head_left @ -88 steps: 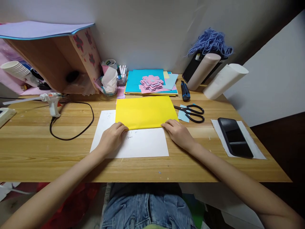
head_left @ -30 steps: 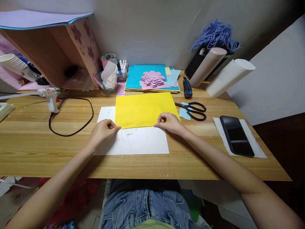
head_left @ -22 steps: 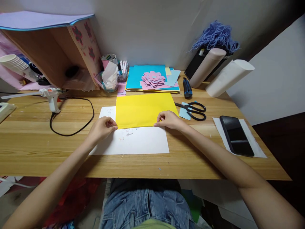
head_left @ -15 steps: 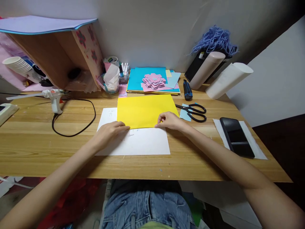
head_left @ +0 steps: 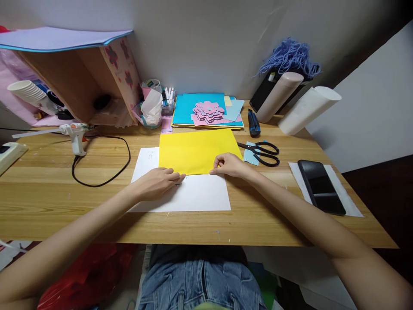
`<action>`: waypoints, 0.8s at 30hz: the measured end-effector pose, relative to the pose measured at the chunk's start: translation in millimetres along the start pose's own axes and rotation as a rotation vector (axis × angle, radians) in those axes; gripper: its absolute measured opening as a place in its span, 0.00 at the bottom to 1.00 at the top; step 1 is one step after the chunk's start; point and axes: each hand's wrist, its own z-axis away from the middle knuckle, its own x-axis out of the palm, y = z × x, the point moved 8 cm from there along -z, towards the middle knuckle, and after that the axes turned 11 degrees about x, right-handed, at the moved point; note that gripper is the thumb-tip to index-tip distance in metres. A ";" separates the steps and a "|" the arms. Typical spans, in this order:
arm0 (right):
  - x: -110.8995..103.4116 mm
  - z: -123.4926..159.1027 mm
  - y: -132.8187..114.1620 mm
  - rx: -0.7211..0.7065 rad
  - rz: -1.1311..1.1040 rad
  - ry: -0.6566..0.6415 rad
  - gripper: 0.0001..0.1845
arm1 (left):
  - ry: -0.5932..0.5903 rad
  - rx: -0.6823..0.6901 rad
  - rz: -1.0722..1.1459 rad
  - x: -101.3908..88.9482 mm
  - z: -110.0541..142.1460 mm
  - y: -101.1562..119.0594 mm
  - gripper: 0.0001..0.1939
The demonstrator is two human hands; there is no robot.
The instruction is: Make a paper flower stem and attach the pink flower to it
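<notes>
A sheet of yellow paper (head_left: 196, 148) lies over a white sheet (head_left: 203, 196) with small pencil or pen marks. My left hand (head_left: 158, 183) rests at the near edge of the yellow paper, its fingers stretched along that edge and pressing down. At the near right corner my right hand (head_left: 228, 165) has thumb and fingers pinched on the yellow paper. Black-handled scissors (head_left: 266, 149) lie just right of the yellow paper, on a light blue scrap (head_left: 251, 155); the blade tips are hidden under the yellow paper.
A stack of coloured paper (head_left: 185, 107) with a pink paper flower (head_left: 208, 113) is behind. A utility knife (head_left: 254, 123), a phone (head_left: 319, 185) and a paper roll (head_left: 308, 111) stand or lie rightward. At left are a glue gun (head_left: 75, 135), its cord and a box (head_left: 121, 82).
My left hand has slid right along the near edge of the yellow paper, toward my right hand. The right hand keeps its pinch at the corner.
</notes>
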 end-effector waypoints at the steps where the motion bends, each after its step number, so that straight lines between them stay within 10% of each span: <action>1: 0.2 -0.2 0.3 -0.001 0.000 0.000 0.17 | 0.002 0.003 0.010 -1.4 -2.6 0.1 0.20; 24: -7.1 1.1 5.4 -0.003 -0.012 -0.048 0.17 | 0.072 0.106 0.116 -8.2 -67.5 8.4 0.22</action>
